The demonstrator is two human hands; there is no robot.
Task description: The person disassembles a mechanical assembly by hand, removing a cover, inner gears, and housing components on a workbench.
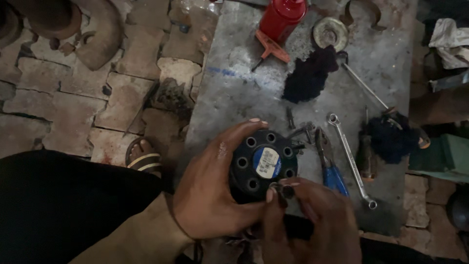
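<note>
A view from above onto a grey, stained metal worktop (234,93) standing on a floor of worn brick paving (73,98). Near the front edge of the worktop sits a round black metal housing with a ring of bolt holes and a white-and-blue label on its face (263,164). The left hand (210,190) wraps around the left side of the housing, its fingers (244,128) curled over the top rim and clamped on it. The right hand (312,220) comes in from below, its fingers (293,188) pinched together on a small dark bolt (285,190) held at the lower rim of the housing, at one of the holes.

Just right of the housing lie a few loose dark bolts (303,132), then blue-handled pliers (328,164), then a long silver ring spanner (351,159) lying at a slant. Farther right is a dark rag (391,137) beside a wooden-handled screwdriver (366,156). Toward the back of the worktop are another dark fluffy rag (308,73), a red bottle-shaped jack (281,19), an orange-handled tool (271,49) and a round rusty metal disc (330,33).

On the brick floor left of the worktop, a foot in a striped sandal (142,155) shows beside the person's dark-clothed leg (63,200).
</note>
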